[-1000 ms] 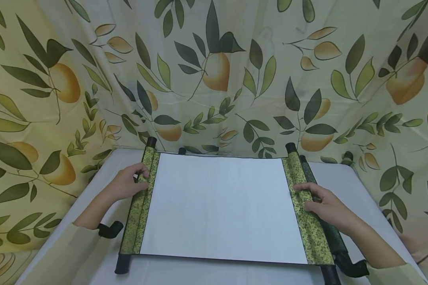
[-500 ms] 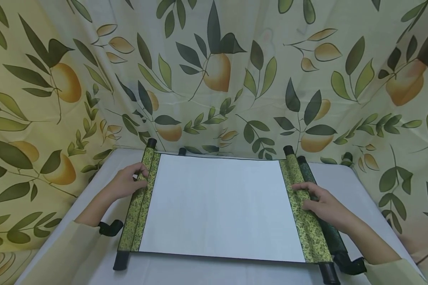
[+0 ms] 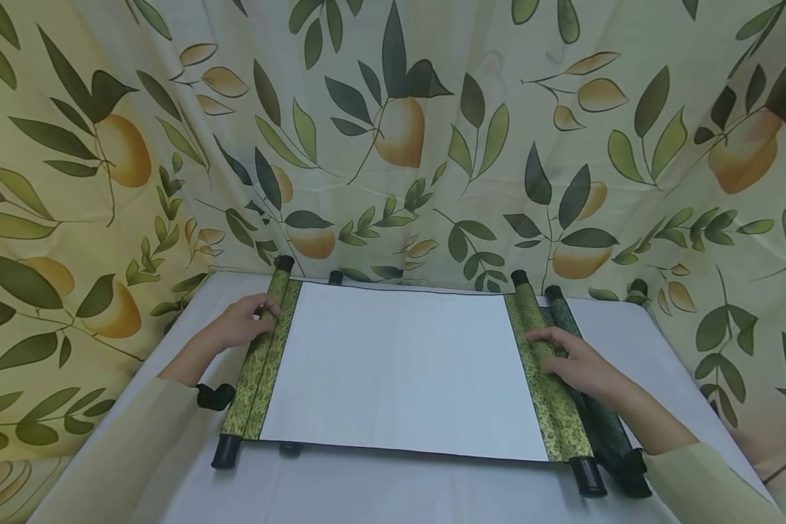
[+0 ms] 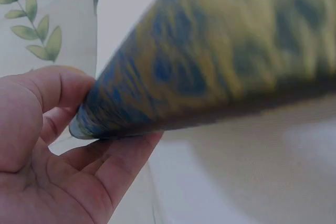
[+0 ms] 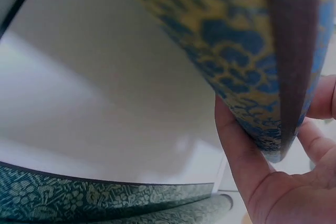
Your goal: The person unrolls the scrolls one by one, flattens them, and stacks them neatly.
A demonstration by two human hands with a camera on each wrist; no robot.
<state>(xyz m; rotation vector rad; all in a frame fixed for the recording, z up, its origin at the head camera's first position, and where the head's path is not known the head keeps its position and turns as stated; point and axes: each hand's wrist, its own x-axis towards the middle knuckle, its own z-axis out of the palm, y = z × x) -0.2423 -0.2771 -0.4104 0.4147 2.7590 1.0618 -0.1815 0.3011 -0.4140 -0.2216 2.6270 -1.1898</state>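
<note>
A hanging scroll (image 3: 399, 364) with a blank white middle and yellow-green patterned ends is stretched between my two hands. Its rods end in black knobs. My left hand (image 3: 239, 324) grips the left rod about halfway along; in the left wrist view the thumb lies on one side of the patterned roll (image 4: 157, 72) and the fingers curl under it. On the other end, my right hand (image 3: 583, 364) pinches the right rod, also near its middle. A second scroll with a dark green patterned end (image 3: 602, 422) lies on the table underneath, mostly covered by the first.
The white table (image 3: 393, 495) extends past the scrolls on the near side and both flanks. A black knob (image 3: 291, 449) pokes out below the upper scroll's near edge. Behind hangs a curtain (image 3: 458, 145) printed with fruit and leaves.
Both hands have come slightly closer together with the rods. The upper scroll's near edge has shifted away from me, showing more of the dark green scroll and the black knob at near left.
</note>
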